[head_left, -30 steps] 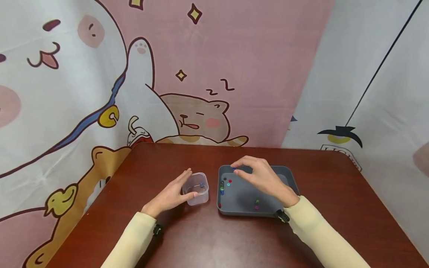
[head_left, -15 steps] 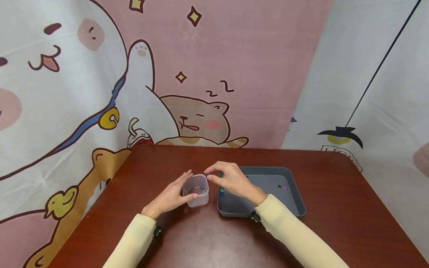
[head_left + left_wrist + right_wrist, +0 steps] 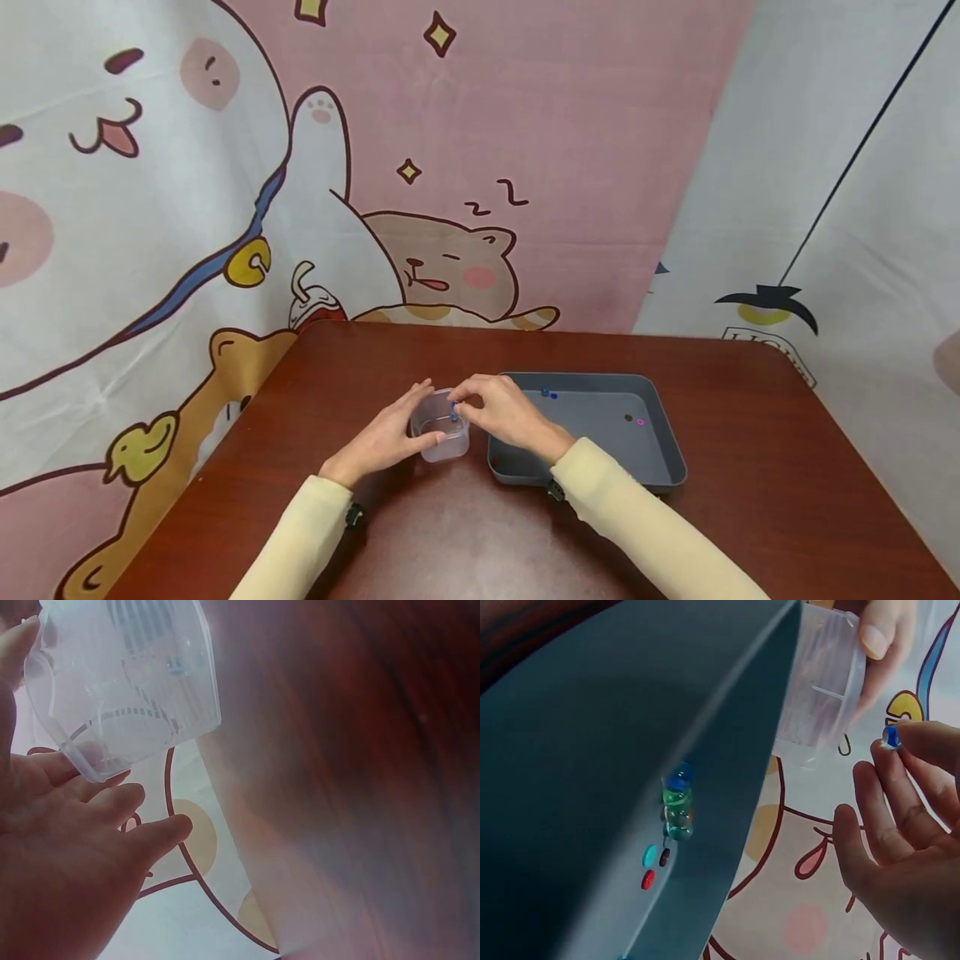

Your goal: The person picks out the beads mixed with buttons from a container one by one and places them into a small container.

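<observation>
My left hand (image 3: 386, 435) holds a small clear plastic container (image 3: 446, 448), thumb on its near side and fingers round its far side. In the left wrist view the container (image 3: 135, 682) stands against those fingers, with a small bluish thing (image 3: 176, 666) showing through its wall. Over the container's right rim, my right hand (image 3: 504, 410) pinches a clear and blue glass marble (image 3: 890, 736) between thumb and index fingertip. Its other fingers are spread apart in the right wrist view.
A grey tray (image 3: 600, 450) sits right of the container. Along its wall in the right wrist view lie blue and green marbles (image 3: 679, 796), with flat pieces beside them: cyan (image 3: 649, 856), black (image 3: 664, 857) and red (image 3: 648, 880). A pink ring (image 3: 640, 422) lies toward the tray's right.
My right hand has moved left from above the tray's far left corner to the container, carrying the blue marble. My left hand has stayed on the container.
</observation>
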`<state>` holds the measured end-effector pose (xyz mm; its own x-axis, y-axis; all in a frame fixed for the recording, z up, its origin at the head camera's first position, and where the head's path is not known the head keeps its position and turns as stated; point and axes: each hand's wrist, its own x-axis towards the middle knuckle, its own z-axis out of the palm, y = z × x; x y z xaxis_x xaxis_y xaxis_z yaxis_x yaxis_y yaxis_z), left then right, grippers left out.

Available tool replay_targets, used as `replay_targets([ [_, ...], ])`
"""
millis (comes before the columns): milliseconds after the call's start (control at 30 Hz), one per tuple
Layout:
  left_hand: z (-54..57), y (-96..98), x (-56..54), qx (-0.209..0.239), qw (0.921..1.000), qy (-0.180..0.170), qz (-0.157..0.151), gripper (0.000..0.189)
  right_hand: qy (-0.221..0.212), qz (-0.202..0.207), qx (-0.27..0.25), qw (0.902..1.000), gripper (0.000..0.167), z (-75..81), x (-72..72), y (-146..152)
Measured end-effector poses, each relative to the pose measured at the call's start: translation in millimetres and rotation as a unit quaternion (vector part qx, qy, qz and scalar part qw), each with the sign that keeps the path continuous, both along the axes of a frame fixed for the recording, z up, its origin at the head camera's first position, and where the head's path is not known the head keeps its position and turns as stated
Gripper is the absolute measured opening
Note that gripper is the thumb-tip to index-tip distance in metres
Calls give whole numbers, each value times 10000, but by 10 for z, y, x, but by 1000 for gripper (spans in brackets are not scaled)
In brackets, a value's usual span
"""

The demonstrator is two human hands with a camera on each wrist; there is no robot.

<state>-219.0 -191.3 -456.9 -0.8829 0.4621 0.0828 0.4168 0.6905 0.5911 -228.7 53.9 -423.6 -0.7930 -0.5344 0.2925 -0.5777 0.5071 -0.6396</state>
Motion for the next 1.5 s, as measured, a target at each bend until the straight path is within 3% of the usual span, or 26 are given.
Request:
replay_targets([
  [167,-20,14,-1,-10,10000,-40,12,91,47,-25,237,9997,18,-57,0,-12],
  [367,-17,35,-2,-9,10000,-89,38,92,-91,-115,130,9998,21,-29,48,122],
  [667,-27,17,-7,-89,9998,-91,120,93,-391,-252,-110,9989,28,143,86,652],
  [1033,-40,30,16,4,10000,-79,32,92,-843,-166,162,9962,37,210,180,1256],
  [1500,-39,15,22,-3,9999,-99,98,95,-848,-294,398,9952,45,-50,265,1649],
])
